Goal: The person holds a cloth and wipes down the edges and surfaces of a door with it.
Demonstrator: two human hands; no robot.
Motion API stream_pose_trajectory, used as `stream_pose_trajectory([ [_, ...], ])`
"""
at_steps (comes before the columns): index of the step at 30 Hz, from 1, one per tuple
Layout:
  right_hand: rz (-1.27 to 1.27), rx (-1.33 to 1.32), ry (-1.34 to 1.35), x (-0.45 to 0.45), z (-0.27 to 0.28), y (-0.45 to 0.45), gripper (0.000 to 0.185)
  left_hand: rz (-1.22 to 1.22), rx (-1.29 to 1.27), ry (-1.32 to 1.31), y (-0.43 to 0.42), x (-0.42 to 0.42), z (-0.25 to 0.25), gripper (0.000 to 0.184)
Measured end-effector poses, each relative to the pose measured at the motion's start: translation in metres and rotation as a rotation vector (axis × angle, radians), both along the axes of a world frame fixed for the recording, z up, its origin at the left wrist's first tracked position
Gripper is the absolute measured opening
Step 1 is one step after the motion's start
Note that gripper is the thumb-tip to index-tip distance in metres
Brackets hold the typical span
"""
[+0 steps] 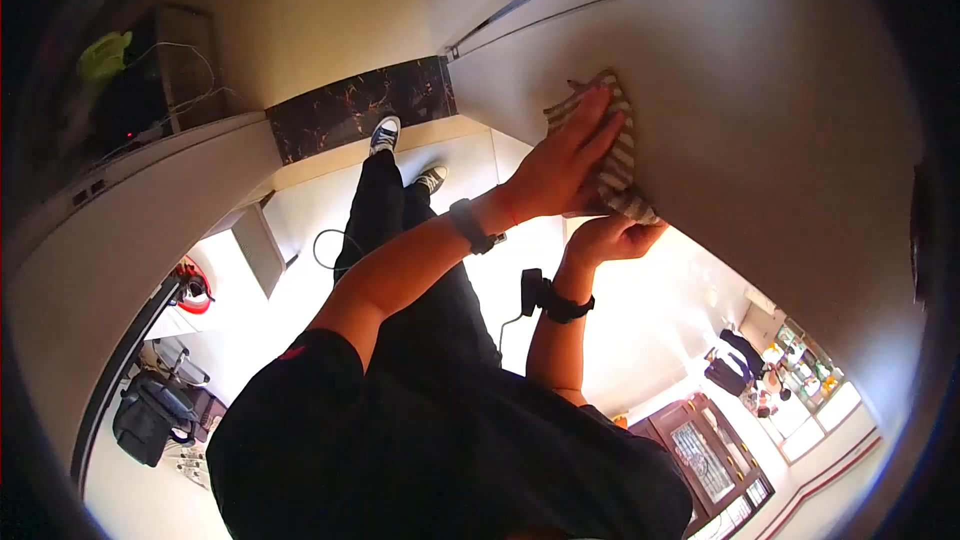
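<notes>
A striped grey-and-cream cloth [622, 155] lies bunched against a broad white panel [760, 110]. My left hand [560, 165] presses on it, fingers long and close together, with part of the cloth under the palm. Lower down, my right hand [612, 240] is closed at the panel's lower edge, where the trailing end of the cloth meets its fingers. Its grip is partly hidden. Both wrists wear dark bands, and a small black device [534, 290] with a cable sits by the right wrist.
My shoes [385, 135] stand near a dark marbled strip [360, 110]. At left are a pale cabinet edge [180, 165] and a black bag [150, 415]. A brown glazed cabinet [705, 455] and a shelf of small items [805, 370] appear lower right.
</notes>
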State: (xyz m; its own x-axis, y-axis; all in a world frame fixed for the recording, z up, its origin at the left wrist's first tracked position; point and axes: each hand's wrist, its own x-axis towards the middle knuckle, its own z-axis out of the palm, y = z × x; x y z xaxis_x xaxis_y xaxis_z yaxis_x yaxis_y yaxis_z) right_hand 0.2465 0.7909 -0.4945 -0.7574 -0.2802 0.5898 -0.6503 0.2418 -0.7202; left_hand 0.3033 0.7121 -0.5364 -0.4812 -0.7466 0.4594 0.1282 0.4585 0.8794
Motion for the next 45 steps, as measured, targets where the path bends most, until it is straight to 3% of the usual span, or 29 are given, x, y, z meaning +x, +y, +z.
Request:
stream_pose_trajectory([
  [6, 0.038, 0.005, -0.175, 0.001, -0.075, 0.010, 0.051, -0.057, 0.002, -0.084, -0.022, 0.008, -0.065, 0.089],
  [11, 0.045, 0.146, -0.239, 0.005, -0.145, 0.025, 0.032, -0.123, 0.191, -0.197, -0.023, 0.014, -0.125, 0.099],
  [14, 0.083, 0.121, -0.458, 0.011, -0.182, 0.025, 0.033, -0.117, 0.236, -0.233, -0.021, 0.011, -0.163, 0.100],
  [19, -0.037, 0.062, -0.398, 0.020, -0.221, 0.015, 0.025, -0.137, 0.396, -0.165, -0.029, 0.010, -0.194, 0.105],
  [22, -0.137, 0.185, -0.500, 0.029, -0.212, 0.008, 0.036, -0.151, 0.453, -0.136, -0.035, 0.009, -0.199, 0.108],
  [25, 0.039, 0.099, -0.606, 0.030, -0.207, 0.004, 0.038, -0.155, 0.516, -0.101, -0.041, 0.008, -0.188, 0.107],
  [28, 0.051, 0.169, -0.615, 0.033, -0.190, -0.004, 0.037, -0.154, 0.428, -0.103, -0.057, 0.009, -0.166, 0.105],
  [32, 0.094, -0.009, -0.563, 0.035, -0.176, -0.029, 0.034, -0.103, 0.347, -0.042, -0.075, 0.003, -0.139, 0.102],
  [35, 0.075, -0.087, -0.619, 0.038, -0.169, -0.054, 0.033, -0.100, 0.357, -0.048, -0.079, -0.002, -0.142, 0.100],
  [41, 0.081, 0.122, -0.580, 0.040, -0.191, -0.042, 0.032, -0.161, 0.460, -0.103, -0.073, 0.006, -0.181, 0.098],
  [45, 0.088, 0.164, -0.577, 0.041, -0.195, -0.016, 0.033, -0.205, 0.504, -0.068, -0.053, 0.011, -0.177, 0.102],
])
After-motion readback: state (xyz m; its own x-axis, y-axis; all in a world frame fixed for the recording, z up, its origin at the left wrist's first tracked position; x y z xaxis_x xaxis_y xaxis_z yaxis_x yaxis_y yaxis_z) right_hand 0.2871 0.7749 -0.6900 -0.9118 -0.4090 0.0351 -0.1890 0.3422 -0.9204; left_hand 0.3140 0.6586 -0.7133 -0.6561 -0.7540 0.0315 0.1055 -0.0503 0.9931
